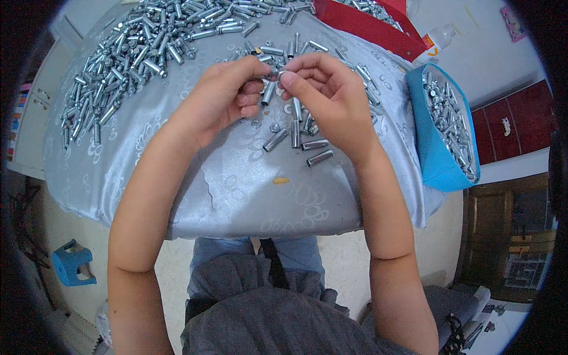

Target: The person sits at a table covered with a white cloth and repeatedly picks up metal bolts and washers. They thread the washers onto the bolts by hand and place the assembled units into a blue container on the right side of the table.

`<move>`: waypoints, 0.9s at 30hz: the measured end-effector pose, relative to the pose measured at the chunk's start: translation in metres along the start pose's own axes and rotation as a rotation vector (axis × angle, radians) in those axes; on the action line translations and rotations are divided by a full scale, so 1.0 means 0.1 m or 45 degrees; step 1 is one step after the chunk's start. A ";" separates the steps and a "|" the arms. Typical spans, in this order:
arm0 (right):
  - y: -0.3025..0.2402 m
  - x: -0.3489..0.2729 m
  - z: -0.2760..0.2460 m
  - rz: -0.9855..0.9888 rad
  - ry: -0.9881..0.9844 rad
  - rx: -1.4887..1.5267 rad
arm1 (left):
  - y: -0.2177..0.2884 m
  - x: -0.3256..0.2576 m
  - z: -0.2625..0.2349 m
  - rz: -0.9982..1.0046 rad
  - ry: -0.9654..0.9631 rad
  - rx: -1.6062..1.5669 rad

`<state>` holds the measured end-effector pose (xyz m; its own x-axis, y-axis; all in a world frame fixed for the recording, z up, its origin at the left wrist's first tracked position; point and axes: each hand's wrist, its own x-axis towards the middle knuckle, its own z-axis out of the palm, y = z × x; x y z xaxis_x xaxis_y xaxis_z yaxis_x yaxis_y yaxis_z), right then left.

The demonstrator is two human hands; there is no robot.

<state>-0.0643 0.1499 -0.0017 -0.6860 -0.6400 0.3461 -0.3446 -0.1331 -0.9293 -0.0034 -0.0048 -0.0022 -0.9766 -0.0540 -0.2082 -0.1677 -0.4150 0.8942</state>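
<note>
Over the middle of the table, my left hand (pixel 228 89) and my right hand (pixel 331 94) meet at the fingertips. The left is closed in a pinch on a small metal piece, mostly hidden by its fingers. Between the right thumb and forefinger sits a small round silver washer (pixel 281 76). Just below the hands lie loose metal sleeves, among them one sleeve (pixel 276 140) on the left and another sleeve (pixel 320 157) on the right. A small nut (pixel 274 127) and a flat washer (pixel 288 109) rest near them.
A large heap of sleeve anchor bolts (pixel 139 56) covers the table's far left. At the right edge stands a blue fabric bin (pixel 441 160) full of bolts; a red box (pixel 373 26) with more is behind. A yellowish scrap (pixel 281 180) lies on the silver-grey tablecloth (pixel 236 207).
</note>
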 end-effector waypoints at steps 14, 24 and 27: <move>-0.06 0.02 -0.07 0.257 -0.021 0.183 | 0.04 -0.04 0.00 -0.021 -0.093 -0.059; 0.00 0.02 -0.06 0.304 -0.083 0.264 | 0.01 -0.05 0.01 0.022 -0.062 0.097; 0.00 0.03 -0.09 0.425 -0.134 0.315 | 0.03 -0.07 0.00 0.039 -0.079 0.140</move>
<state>-0.0714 0.1547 0.0008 -0.6606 -0.7506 0.0182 0.0578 -0.0750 -0.9955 0.0030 -0.0058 0.0019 -0.9874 -0.0074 -0.1579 -0.1478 -0.3118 0.9386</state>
